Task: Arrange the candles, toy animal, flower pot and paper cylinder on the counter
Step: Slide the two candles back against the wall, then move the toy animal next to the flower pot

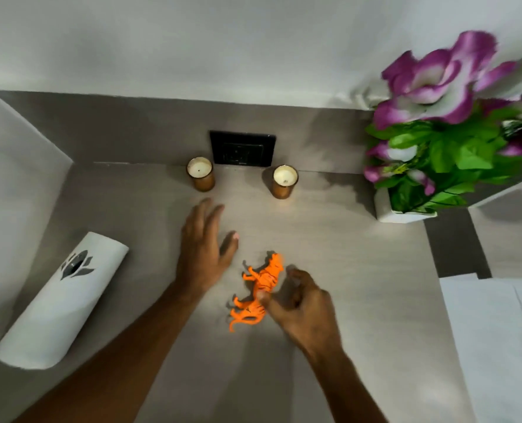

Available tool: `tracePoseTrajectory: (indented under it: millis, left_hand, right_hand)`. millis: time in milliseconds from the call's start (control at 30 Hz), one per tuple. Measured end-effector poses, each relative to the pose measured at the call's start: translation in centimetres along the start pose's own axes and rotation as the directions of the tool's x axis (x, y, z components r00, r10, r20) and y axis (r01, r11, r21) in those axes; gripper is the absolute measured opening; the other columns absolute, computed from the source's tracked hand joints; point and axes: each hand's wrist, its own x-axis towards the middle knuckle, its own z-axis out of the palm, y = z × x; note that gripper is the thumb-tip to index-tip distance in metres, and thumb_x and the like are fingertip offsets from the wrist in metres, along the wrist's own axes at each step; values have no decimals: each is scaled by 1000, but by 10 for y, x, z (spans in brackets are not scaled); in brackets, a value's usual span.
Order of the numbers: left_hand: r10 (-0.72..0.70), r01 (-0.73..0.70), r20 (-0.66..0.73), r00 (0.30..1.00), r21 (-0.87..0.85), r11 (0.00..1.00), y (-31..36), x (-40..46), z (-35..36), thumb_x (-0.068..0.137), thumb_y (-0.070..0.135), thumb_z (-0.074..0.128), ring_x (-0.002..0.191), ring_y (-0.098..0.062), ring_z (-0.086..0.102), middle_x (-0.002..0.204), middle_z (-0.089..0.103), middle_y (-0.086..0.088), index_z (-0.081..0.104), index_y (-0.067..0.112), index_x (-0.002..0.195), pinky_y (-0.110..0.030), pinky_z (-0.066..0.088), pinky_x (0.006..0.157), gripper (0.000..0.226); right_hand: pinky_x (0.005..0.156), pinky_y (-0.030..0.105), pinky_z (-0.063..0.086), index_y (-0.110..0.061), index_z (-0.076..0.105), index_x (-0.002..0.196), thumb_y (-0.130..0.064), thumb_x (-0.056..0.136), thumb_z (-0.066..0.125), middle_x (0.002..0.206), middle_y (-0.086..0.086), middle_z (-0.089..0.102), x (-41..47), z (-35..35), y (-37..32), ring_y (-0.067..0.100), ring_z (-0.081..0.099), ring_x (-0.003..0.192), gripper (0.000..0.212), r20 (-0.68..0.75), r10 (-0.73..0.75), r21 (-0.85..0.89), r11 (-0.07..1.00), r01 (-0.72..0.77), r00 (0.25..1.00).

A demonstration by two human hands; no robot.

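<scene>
An orange toy tiger (pixel 261 288) lies on its side in the middle of the grey counter (pixel 360 285). My right hand (pixel 302 312) pinches its back between thumb and fingers. Just to its left, my left hand (pixel 203 248) hovers flat with fingers spread, holding nothing. Two candles in copper-coloured cups stand by the back wall, the left candle (pixel 200 174) and the right candle (pixel 284 181). A white paper cylinder (pixel 61 300) with a dark leaf print lies on its side at the left. At the right stands a white flower pot (pixel 403 213) with purple flowers and green leaves.
A black wall socket (pixel 243 148) sits on the backsplash between the candles. White walls close the counter at the left and back. A white sheet or cloth (pixel 498 346) covers the near right corner, with a dark gap (pixel 455 248) behind it.
</scene>
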Motion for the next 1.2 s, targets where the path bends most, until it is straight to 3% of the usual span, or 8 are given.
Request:
tracePoseTrajectory:
  millis: [133, 300, 433, 567, 700, 867, 1000, 1200]
  left_hand:
    - [-29, -15, 235, 972, 182, 983, 28, 0, 8, 98, 40, 33, 147, -40, 42, 160, 43, -18, 52, 9, 146, -58, 34, 117, 60]
    - [-43, -40, 301, 953, 265, 963, 22, 1, 10, 97, 42, 30, 148, -39, 42, 160, 45, -16, 53, 11, 146, -61, 33, 117, 63]
    - [-71, -32, 324, 944, 302, 953, 25, 4, 8, 95, 41, 32, 146, -39, 43, 159, 46, -16, 55, 11, 144, -60, 36, 114, 62]
    - [-79, -24, 331, 940, 297, 955, 27, 5, 7, 94, 41, 34, 147, -38, 43, 160, 46, -15, 54, 12, 145, -59, 35, 115, 62]
    - [-92, -16, 341, 936, 300, 954, 26, 6, 7, 95, 43, 33, 148, -35, 41, 160, 45, -13, 53, 14, 145, -57, 35, 116, 61]
    - [-99, -5, 345, 933, 288, 958, 25, 6, 7, 95, 43, 36, 148, -34, 40, 161, 44, -11, 52, 16, 145, -56, 34, 116, 59]
    - [-96, -3, 336, 937, 284, 959, 22, 6, 9, 95, 43, 38, 149, -31, 39, 161, 44, -9, 51, 18, 145, -55, 34, 115, 57]
    - [-99, -7, 337, 936, 301, 954, 22, 5, 11, 95, 44, 35, 149, -33, 39, 161, 44, -11, 52, 16, 146, -56, 34, 115, 60]
  right_hand:
    - [85, 40, 56, -44, 45, 135, -92, 52, 63, 116, -4, 77, -3, 5, -24, 27, 71, 112, 98, 88, 85, -234, 970, -63, 992]
    - [90, 43, 55, -35, 54, 128, -56, 79, 71, 139, -4, 50, 19, -2, -29, 29, 59, 125, 56, 80, 30, -248, 969, -10, 996]
    - [97, 48, 45, -31, 59, 130, -32, 90, 66, 140, 3, 55, 45, -24, -22, 35, 46, 132, 41, 90, -113, -462, 875, 142, 990]
    - [107, 60, 31, -29, 63, 131, -25, 73, 81, 161, 9, 31, 59, -49, -19, 41, 31, 139, 60, 40, -148, -616, 775, 141, 988]
    - [85, 50, 50, -14, 73, 111, -28, 83, 60, 121, 15, 67, 51, -49, -25, 44, 61, 109, 34, -175, -243, -513, 850, 122, 954]
    - [88, 43, 49, -18, 63, 123, -71, 82, 64, 117, 5, 70, 56, -21, -44, 34, 67, 110, 67, -61, 81, -613, 783, -101, 995]
    - [91, 44, 45, -20, 62, 121, -42, 96, 59, 120, 6, 72, 67, -12, -45, 34, 67, 110, 33, -64, 8, -679, 733, -49, 998]
    - [83, 39, 56, -18, 71, 85, -60, 70, 66, 83, 6, 76, 87, -55, -33, 34, 71, 89, 44, -155, 87, -314, 940, -133, 984]
